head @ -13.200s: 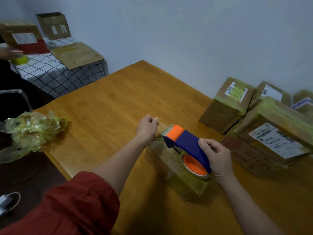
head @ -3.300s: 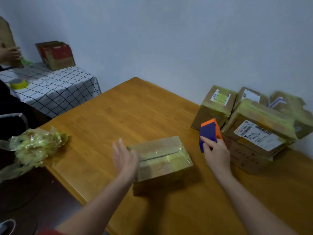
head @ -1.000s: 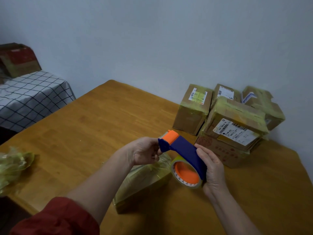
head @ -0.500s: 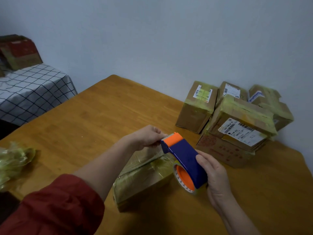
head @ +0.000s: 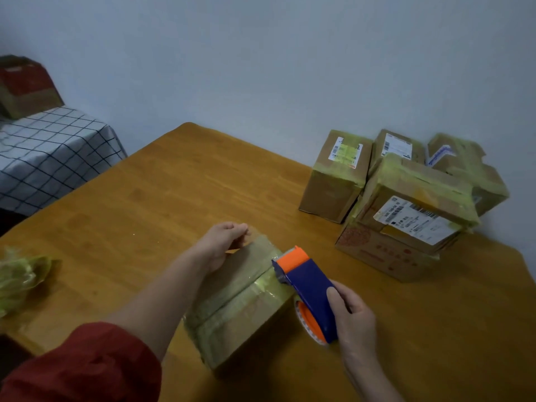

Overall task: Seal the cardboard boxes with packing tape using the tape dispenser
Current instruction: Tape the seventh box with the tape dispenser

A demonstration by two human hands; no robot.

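Glistening with glossy yellowish tape (head: pixel 262 287) over the matt brown cardboard box (head: pixel 232 309); shining smooth on the blue-and-orange plastic tape dispenser (head: pixel 307 281); gleaming softly across the lacquered wooden table (head: pixel 145 198).

- It looked like a plain room in a home, used as a small parcel-packing place.
- A wooden tabletop (head: pixel 174 198) stood by a bare pale wall (head: pixel 261 68).
- Taped cardboard boxes (head: pixel 406 210) with printed shipping labels were piled near the wall.
- Beside it was a second table under a checked cloth (head: pixel 49 152), with another box (head: pixel 26 88) on it.
- Crumpled clear film (head: pixel 20 277) lay at the tabletop's left edge.
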